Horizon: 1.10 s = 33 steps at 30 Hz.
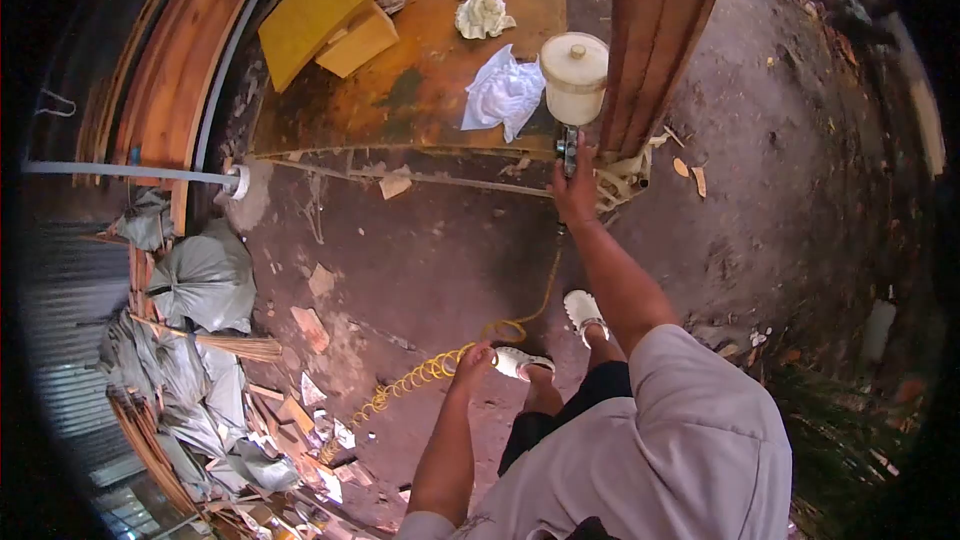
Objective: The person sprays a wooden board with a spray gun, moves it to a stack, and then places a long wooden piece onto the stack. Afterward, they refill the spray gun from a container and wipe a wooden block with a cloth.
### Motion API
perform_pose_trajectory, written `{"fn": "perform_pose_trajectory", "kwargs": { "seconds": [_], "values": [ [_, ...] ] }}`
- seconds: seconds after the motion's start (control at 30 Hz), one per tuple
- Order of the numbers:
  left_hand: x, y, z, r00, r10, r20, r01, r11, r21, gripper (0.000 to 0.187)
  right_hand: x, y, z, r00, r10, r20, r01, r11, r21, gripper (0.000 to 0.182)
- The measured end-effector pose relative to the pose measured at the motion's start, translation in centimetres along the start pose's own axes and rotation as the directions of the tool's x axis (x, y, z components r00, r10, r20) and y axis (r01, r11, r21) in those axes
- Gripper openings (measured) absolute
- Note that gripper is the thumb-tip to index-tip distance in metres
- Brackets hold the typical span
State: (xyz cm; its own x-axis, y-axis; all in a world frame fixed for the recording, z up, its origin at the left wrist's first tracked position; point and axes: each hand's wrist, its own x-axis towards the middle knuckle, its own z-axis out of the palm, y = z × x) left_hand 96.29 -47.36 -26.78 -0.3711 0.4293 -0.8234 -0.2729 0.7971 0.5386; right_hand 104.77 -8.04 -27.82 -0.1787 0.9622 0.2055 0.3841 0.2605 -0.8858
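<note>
My right hand (575,192) is closed around the handle of a spray gun (567,138). A whitish paint cup (575,80) with a round lid sits upright on top of it, beside a tall reddish-brown wooden board (660,40). From below the grip, a yellow coiled air hose (425,370) hangs to the ground and loops back. Lower down, near my feet, my left hand (474,360) is closed on the coils. Left of the cup, a crumpled white cloth (503,95) lies on the stained tabletop (430,125).
Crumpled paper (484,14) and a yellow board (325,10) on a wooden block (358,40) are on the table. Grey sacks (205,280), a broom (240,347) and wood scraps (295,414) crowd the left. A grey pipe (130,170) juts in there. Brown boards (190,50) lean behind.
</note>
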Motion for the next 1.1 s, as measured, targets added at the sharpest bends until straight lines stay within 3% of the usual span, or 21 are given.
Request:
{"fn": "perform_pose_trajectory", "kwargs": {
  "seconds": [0.17, 0.23, 0.3, 0.33, 0.4, 0.43, 0.47, 0.53, 0.57, 0.63, 0.67, 0.73, 0.83, 0.97, 1.1],
  "values": [
    [1.7, -0.4, -1.4, 0.997, 0.023, 0.075, -0.03, 0.995, 0.092, 0.052, 0.1, 0.3, 0.4, 1.0, -0.006, -0.024, 0.006, 1.0, -0.009, 0.069],
    [7.9, -2.8, -2.8, 0.999, 0.041, -0.022, -0.021, 0.822, 0.569, 0.057, 0.0, 1.1, 0.6, 0.987, -0.137, -0.081, 0.134, 0.99, -0.04, 0.068],
    [1.9, 14.2, 0.2, 0.978, 0.2, 0.052, -0.189, 0.763, 0.618, 0.063, 0.1, 1.2, 0.4, 0.988, -0.14, -0.072, 0.138, 0.99, -0.03, 0.067],
    [5.7, 15.3, -0.3, 0.825, 0.559, 0.079, -0.508, 0.674, 0.536, 0.068, 0.0, 1.1, 0.4, 0.987, -0.146, -0.066, 0.146, 0.989, -0.011, 0.066],
    [7.4, 24.8, 1.1, 0.597, 0.8, 0.067, -0.789, 0.569, 0.23, 0.075, -0.2, 1.3, 0.4, 0.98, -0.184, -0.081, 0.181, 0.982, -0.046, 0.065],
    [4.7, 31.7, 2.9, 0.47, 0.877, 0.104, -0.844, 0.411, 0.345, 0.08, 0.0, 1.4, 0.3, 0.97, -0.228, -0.081, 0.222, 0.972, -0.075, 0.065],
    [2.9, 36.9, 4.5, 0.359, 0.919, 0.165, -0.885, 0.279, 0.374, 0.083, 0.2, 1.5, 0.0, 0.97, -0.235, -0.059, 0.237, 0.971, 0.027, 0.065],
    [2.8, 43.8, 7.2, 0.223, 0.941, 0.255, -0.906, 0.104, 0.41, 0.091, -0.1, 1.3, -0.2, 0.971, -0.233, -0.056, 0.234, 0.972, 0.006, 0.065],
    [2.2, 45.9, 8.5, 0.211, 0.943, 0.257, -0.908, 0.091, 0.41, 0.091, -0.2, 1.2, -0.3, 0.974, -0.22, -0.048, 0.22, 0.975, -0.009, 0.065],
    [1.4, 48.7, 11.0, 0.139, 0.934, 0.33, -0.779, -0.102, 0.619, 0.091, -0.1, 1.1, -0.8, 0.966, -0.252, -0.056, 0.253, 0.967, 0.02, 0.066],
    [1.4, 49.4, 11.8, 0.135, 0.933, 0.334, -0.78, -0.108, 0.616, 0.091, -0.3, 1.1, -0.9, 0.962, -0.268, -0.047, 0.269, 0.963, -0.003, 0.067],
    [1.9, 49.9, 13.3, 0.318, 0.802, 0.506, -0.799, -0.06, 0.598, 0.106, -0.5, 1.4, -1.0, 0.959, -0.28, -0.039, 0.279, 0.96, -0.028, 0.067],
    [2.6, 49.0, 14.1, 0.337, 0.79, 0.512, -0.687, -0.165, 0.707, 0.107, -0.4, 1.8, -1.0, 0.952, -0.303, -0.03, 0.303, 0.953, -0.001, 0.069],
    [2.7, 47.4, 13.7, 0.211, 0.856, 0.473, -0.646, -0.241, 0.725, 0.11, -0.4, 2.0, -1.1, 0.93, -0.368, -0.016, 0.367, 0.929, -0.04, 0.07],
    [-0.2, 44.7, 13.5, 0.144, 0.869, 0.473, -0.652, -0.276, 0.706, 0.111, -0.9, 1.9, -1.7, 0.932, -0.359, 0.056, 0.36, 0.933, -0.013, 0.071]
  ]
}}
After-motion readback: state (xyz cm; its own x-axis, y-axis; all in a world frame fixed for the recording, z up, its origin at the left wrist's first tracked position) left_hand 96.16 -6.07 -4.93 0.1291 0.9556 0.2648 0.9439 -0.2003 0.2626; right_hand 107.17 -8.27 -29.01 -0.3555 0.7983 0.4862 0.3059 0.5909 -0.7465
